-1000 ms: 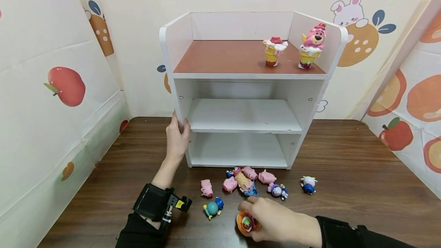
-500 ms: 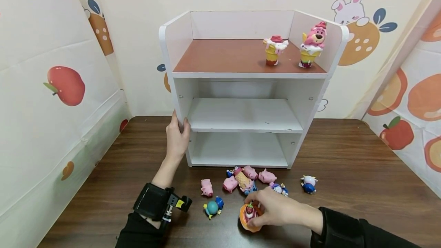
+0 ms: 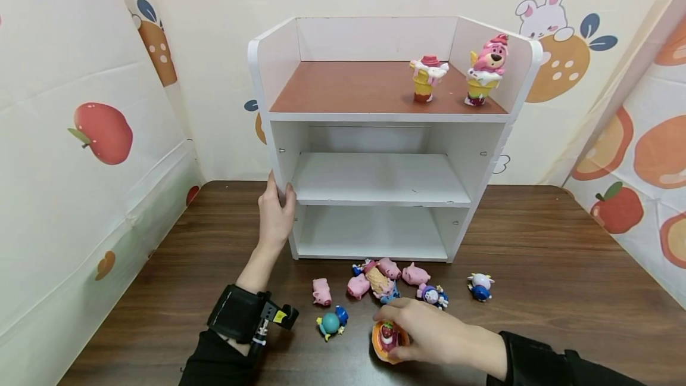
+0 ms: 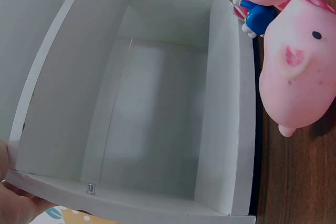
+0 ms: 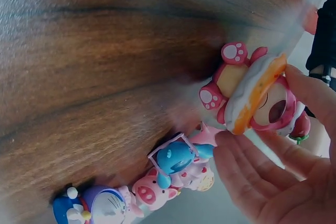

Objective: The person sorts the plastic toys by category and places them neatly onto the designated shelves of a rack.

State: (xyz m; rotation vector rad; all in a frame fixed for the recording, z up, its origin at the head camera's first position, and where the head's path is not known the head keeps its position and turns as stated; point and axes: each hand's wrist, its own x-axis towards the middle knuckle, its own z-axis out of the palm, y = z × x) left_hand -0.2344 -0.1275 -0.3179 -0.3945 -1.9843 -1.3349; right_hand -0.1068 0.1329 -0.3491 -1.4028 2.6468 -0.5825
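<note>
My left hand (image 3: 276,213) grips the left side panel of a small white shelf unit (image 3: 386,179), the thumb on its front edge. At the front of the table my right hand (image 3: 431,329) holds a pink bear figurine (image 3: 388,337) between thumb and fingers. In the right wrist view the figurine (image 5: 275,106) has an orange-and-white ring around its body and a strawberry on its head. Beyond that hand lies a cluster of small figurines, among them pink pigs (image 3: 415,274), an ice-cream cone piece (image 3: 378,282) and a blue-and-purple figure (image 3: 432,295).
On the shelf's brown top stand an ice-cream cone figurine (image 3: 427,79) and a pink bear on a cone (image 3: 485,70). A lone pig (image 3: 321,292) and a teal-and-blue figure (image 3: 331,323) lie at left. A white-and-blue figure (image 3: 480,286) is at right.
My right hand and the bear figurine have shifted slightly to the right, the hand rising a little midway and lowering again. The left hand stays on the shelf unit.
</note>
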